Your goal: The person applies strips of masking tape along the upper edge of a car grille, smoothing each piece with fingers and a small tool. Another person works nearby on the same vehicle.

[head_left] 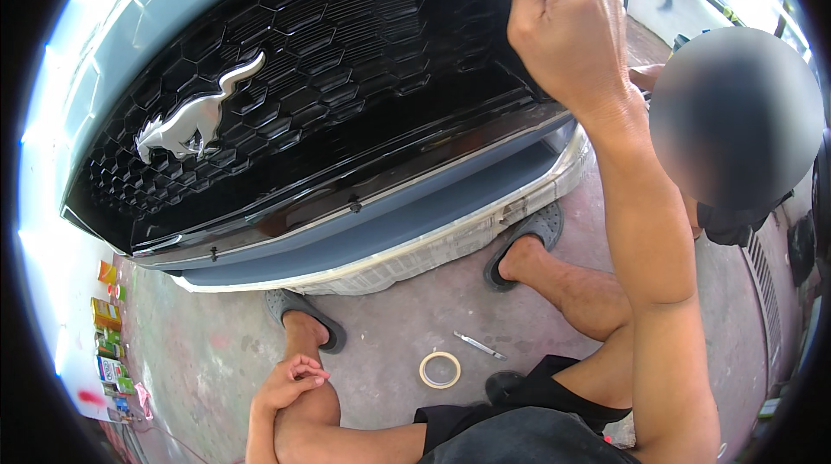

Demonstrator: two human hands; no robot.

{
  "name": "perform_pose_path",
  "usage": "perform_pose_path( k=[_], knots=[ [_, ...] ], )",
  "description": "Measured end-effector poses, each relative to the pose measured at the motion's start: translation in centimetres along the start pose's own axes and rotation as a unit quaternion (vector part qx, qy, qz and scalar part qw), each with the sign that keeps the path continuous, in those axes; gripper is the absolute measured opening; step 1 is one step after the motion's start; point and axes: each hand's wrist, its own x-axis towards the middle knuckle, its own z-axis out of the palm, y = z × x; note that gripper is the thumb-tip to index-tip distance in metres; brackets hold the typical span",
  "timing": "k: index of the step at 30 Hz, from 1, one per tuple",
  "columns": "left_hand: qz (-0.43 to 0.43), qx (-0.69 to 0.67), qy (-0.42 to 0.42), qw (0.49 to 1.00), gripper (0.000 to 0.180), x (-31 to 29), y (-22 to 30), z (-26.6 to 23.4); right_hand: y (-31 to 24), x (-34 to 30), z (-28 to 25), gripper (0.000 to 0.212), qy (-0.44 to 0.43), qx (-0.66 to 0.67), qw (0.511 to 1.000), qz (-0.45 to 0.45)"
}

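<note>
While the right hand (571,40) is raised by the right end of a black car grille (372,57), its fingers bent, I cannot tell whether the tips, cut off by the top of the view, grip anything; the grille, with a silver horse badge (195,122), stretches to that hand's left. The left hand (290,381) lies released on the left knee (317,403), its fingers loosely curled, with a roll of tape (422,370) and a slim pale tool (480,345) on the floor (216,351) to its right, and a row of cans (106,314) well off to its left.
</note>
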Motion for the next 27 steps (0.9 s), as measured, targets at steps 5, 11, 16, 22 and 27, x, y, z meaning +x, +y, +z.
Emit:
perform_pose_path(
  k=[5, 11, 16, 22, 27],
  knots=[
    [0.003, -0.008, -0.002, 1.000, 0.025, -0.1, -0.4, -0.1, 1.1, 0.5, -0.6, 0.024, 0.011, -0.025, 0.999, -0.021],
    [0.009, -0.011, -0.001, 1.000, 0.024, -0.1, -0.7, -0.1, 0.3, 0.6, -1.3, 0.022, -0.009, -0.057, 0.998, 0.015],
    [0.015, -0.013, -0.001, 1.000, 0.024, -0.2, -0.8, -0.2, 1.0, -0.1, -2.6, 0.024, 0.011, 0.022, 0.999, 0.030],
    [0.009, 0.003, -0.001, 1.000, 0.025, 0.0, -0.6, -0.2, 1.3, 0.0, -1.8, 0.025, 0.010, 0.032, 0.999, -0.019],
    [0.002, 0.005, 0.002, 1.000, 0.025, 0.0, -0.3, -0.1, 0.2, 0.7, -1.8, 0.026, -0.019, -0.002, 1.000, -0.003]
  ],
)
